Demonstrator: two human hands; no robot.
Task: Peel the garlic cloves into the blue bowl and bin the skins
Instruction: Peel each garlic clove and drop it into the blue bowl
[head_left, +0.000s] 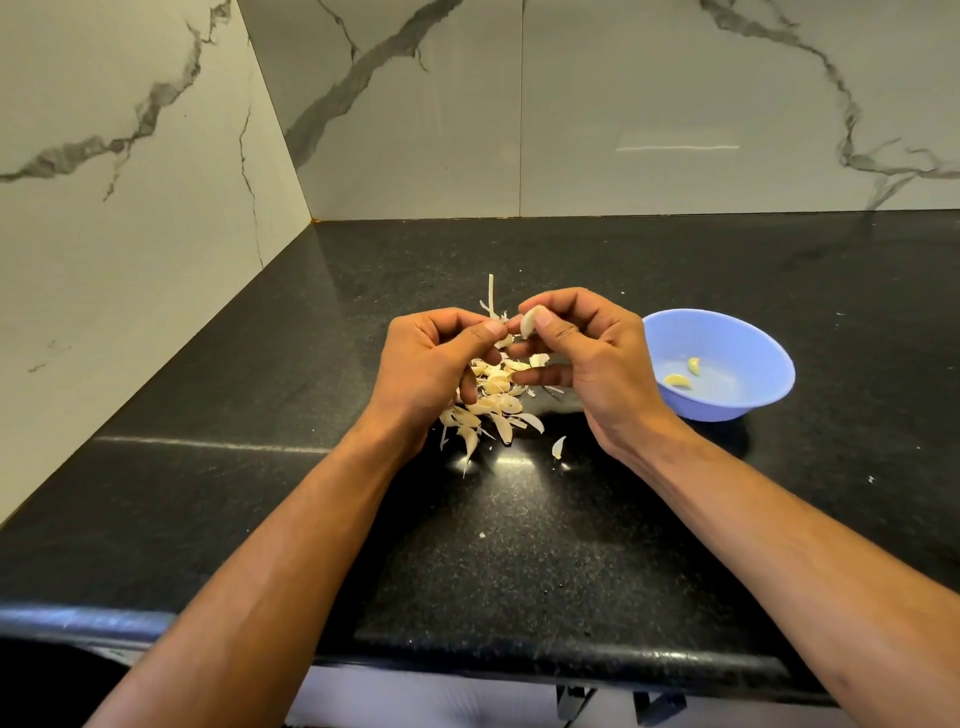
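My right hand (587, 358) pinches a pale garlic clove (528, 322) between thumb and forefinger, held above the counter. My left hand (431, 358) is close beside it, its thumb and forefinger pinching a bit of skin at the clove's left end. Below both hands lies a pile of garlic cloves and loose skins (493, 400) on the black counter. One stray piece of skin (558, 447) lies just in front of the pile. The blue bowl (753, 353) stands to the right of my right hand, with two peeled cloves (678, 381) inside. No bin is in view.
The black stone counter (519, 545) runs into a corner, with marble-patterned walls (130, 234) on the left and at the back. Its rounded front edge (363, 654) is near my forearms. Small crumbs dot the surface.
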